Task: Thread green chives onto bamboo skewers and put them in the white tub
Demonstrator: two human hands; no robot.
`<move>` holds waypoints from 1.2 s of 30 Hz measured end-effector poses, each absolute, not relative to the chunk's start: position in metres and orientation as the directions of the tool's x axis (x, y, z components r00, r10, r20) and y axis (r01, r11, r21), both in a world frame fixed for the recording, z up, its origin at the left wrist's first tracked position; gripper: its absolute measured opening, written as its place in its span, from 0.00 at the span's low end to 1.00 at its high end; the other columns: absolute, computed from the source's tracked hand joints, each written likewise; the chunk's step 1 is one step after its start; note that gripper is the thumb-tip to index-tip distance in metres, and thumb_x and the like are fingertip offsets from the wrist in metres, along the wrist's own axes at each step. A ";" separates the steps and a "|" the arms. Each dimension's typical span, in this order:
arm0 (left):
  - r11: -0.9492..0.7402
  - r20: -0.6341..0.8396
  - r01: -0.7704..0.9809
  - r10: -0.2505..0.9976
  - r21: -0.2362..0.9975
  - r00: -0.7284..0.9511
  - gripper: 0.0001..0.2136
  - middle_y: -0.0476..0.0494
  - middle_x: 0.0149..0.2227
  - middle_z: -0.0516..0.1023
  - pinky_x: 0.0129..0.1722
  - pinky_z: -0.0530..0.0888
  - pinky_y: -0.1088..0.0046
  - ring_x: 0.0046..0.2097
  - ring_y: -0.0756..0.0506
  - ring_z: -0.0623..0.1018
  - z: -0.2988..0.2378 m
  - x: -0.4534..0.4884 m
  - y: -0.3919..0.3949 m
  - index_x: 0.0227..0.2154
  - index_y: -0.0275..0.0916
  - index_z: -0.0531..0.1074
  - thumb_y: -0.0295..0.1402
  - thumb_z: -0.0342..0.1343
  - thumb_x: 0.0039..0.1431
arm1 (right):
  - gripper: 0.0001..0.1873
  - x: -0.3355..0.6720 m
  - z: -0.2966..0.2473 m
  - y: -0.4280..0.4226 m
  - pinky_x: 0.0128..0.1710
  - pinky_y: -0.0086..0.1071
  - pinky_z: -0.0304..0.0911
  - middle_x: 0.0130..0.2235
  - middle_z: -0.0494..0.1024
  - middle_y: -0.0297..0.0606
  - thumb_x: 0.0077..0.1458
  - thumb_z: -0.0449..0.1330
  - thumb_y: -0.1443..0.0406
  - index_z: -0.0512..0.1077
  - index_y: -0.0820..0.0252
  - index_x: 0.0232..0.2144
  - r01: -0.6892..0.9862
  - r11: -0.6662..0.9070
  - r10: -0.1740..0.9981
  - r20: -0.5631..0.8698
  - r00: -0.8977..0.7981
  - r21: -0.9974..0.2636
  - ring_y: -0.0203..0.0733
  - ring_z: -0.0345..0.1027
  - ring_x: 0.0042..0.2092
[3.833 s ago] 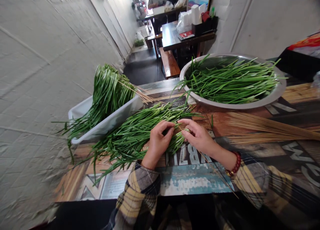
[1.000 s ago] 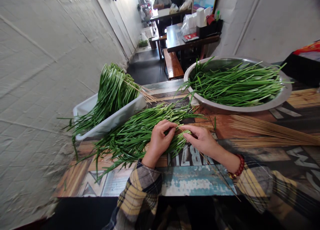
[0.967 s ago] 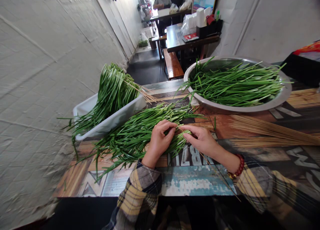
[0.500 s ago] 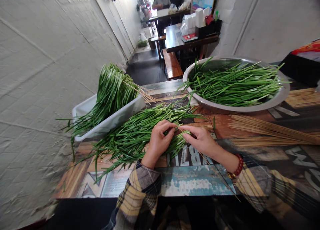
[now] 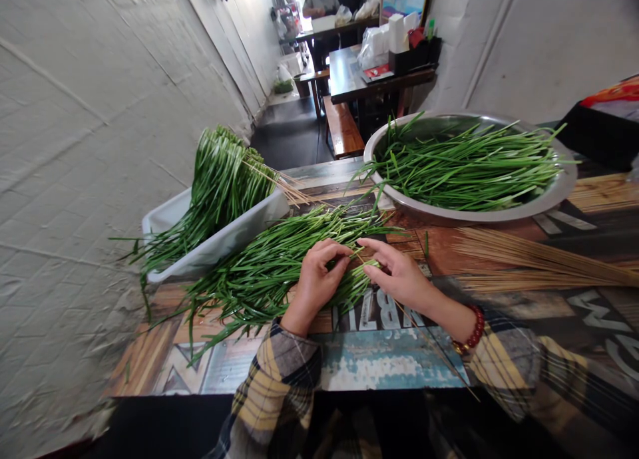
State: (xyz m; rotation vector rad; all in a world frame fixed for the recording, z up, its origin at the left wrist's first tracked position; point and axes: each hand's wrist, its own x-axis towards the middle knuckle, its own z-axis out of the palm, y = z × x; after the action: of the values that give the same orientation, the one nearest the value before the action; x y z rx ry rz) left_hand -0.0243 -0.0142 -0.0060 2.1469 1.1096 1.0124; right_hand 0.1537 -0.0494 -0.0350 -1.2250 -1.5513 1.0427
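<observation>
My left hand (image 5: 322, 276) pinches the pale end of a garlic chive, and the tip of a thin bamboo skewer (image 5: 433, 344) meets it there. That skewer slants down to the right, passing under my right hand (image 5: 402, 273) and over the table's front edge. Thumb and forefinger of my right hand are parted, just right of the pinched end; its lower fingers are partly hidden. Beneath and left of my hands spreads a loose pile of garlic chives (image 5: 259, 266), pale ends to the right.
At the left, a white tub (image 5: 219, 243) holds skewered chives (image 5: 219, 173). A metal basin (image 5: 504, 214) of loose chives (image 5: 469, 166) stands at the back right. Several bare skewers (image 5: 539, 259) lie at the right. Beyond are a bench (image 5: 344, 126), another table (image 5: 344, 73) and a seated person (image 5: 321, 3).
My right thumb and forefinger have parted, the forefinger lifting off the chive end. My left hand keeps its pinch in nearly the same place. The view has shifted very slightly.
</observation>
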 end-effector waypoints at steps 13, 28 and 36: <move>-0.520 0.350 0.464 0.845 0.717 0.405 0.05 0.46 0.30 0.75 0.37 0.69 0.71 0.35 0.47 0.74 -0.005 -0.022 -0.015 0.30 0.38 0.75 0.23 0.56 0.56 | 0.18 0.154 -0.033 -0.052 0.24 0.27 0.53 0.22 0.61 0.25 0.55 0.55 0.66 0.66 0.60 0.49 0.214 0.149 0.981 0.118 -0.152 -0.965 0.33 0.57 0.24; -0.523 0.287 0.406 0.809 0.750 0.513 0.07 0.45 0.32 0.77 0.39 0.70 0.70 0.36 0.47 0.75 0.003 -0.020 -0.017 0.31 0.37 0.76 0.25 0.53 0.58 | 0.09 0.151 -0.033 -0.051 0.20 0.25 0.52 0.22 0.64 0.24 0.54 0.56 0.64 0.65 0.59 0.38 0.169 0.093 0.990 0.073 -0.120 -0.981 0.30 0.58 0.20; -0.519 0.406 0.480 0.854 0.707 0.325 0.07 0.45 0.33 0.77 0.38 0.71 0.71 0.36 0.48 0.75 0.001 -0.025 -0.015 0.35 0.38 0.76 0.26 0.53 0.60 | 0.12 0.153 -0.038 -0.049 0.19 0.26 0.58 0.27 0.69 0.28 0.55 0.57 0.62 0.66 0.59 0.42 0.163 0.049 0.991 0.026 -0.135 -0.985 0.30 0.63 0.19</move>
State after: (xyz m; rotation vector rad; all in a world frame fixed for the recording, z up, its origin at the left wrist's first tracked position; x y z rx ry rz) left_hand -0.0253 -0.0154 0.0008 2.1316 1.1743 1.0743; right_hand 0.1530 -0.0492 -0.0378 -1.2373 -1.4493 1.1942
